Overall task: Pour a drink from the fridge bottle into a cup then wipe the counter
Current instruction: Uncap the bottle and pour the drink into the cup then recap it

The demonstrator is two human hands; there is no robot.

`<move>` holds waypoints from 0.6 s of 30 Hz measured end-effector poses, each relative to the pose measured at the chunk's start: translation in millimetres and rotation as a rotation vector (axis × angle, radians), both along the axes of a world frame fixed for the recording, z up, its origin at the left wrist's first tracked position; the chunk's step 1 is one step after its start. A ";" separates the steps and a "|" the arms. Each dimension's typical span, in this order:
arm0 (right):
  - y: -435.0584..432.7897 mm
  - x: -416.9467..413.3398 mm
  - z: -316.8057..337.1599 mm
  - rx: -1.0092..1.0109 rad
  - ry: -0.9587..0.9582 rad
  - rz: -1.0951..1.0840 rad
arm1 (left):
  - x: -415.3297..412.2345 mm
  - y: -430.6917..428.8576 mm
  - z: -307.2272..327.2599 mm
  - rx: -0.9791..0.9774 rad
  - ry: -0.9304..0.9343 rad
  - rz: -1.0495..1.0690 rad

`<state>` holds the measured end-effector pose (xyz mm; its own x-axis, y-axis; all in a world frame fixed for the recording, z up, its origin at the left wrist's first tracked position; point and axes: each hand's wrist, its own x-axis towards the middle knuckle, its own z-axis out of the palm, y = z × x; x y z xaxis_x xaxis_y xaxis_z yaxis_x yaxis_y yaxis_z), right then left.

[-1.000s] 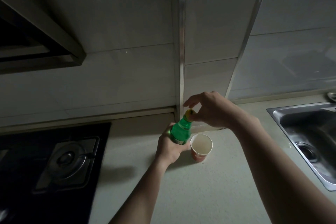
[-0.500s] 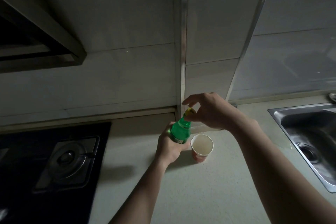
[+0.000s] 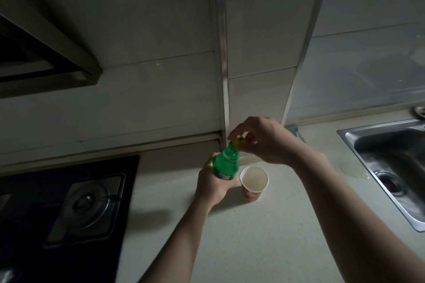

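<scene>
The left hand point(image 3: 215, 182) is gripping the green bottle point(image 3: 226, 164); right hand point(image 3: 264, 141) fingers point(image 3: 234, 130) are pinching the yellow cap point(image 3: 238, 139). Steady the bottle upright while twisting, the cup point(image 3: 254, 182) standing just beside.

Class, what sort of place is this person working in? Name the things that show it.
Most likely a home kitchen: a gas hob under a hood, a steel sink set into the counter, and a tiled wall behind.
</scene>
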<state>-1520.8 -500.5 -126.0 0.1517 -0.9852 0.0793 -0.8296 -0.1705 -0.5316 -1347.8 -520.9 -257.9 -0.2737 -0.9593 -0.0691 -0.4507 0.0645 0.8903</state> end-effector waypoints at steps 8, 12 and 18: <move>17.1 -21.8 -24.5 -0.073 -0.132 -0.123 | 2.3 -2.0 -5.9 -0.017 -0.108 -0.018; 25.9 -40.2 -46.5 -0.055 -0.158 -0.217 | 0.1 -3.1 -5.4 0.029 -0.194 -0.031; 30.3 -51.7 -73.9 -0.033 -0.156 -0.280 | -3.2 -5.0 -7.4 0.032 -0.311 -0.060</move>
<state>-1572.5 -470.2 -200.0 -0.1419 -0.9834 0.1128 -0.7557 0.0340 -0.6540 -1351.0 -525.9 -265.3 -0.2912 -0.9380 -0.1879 -0.6978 0.0739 0.7125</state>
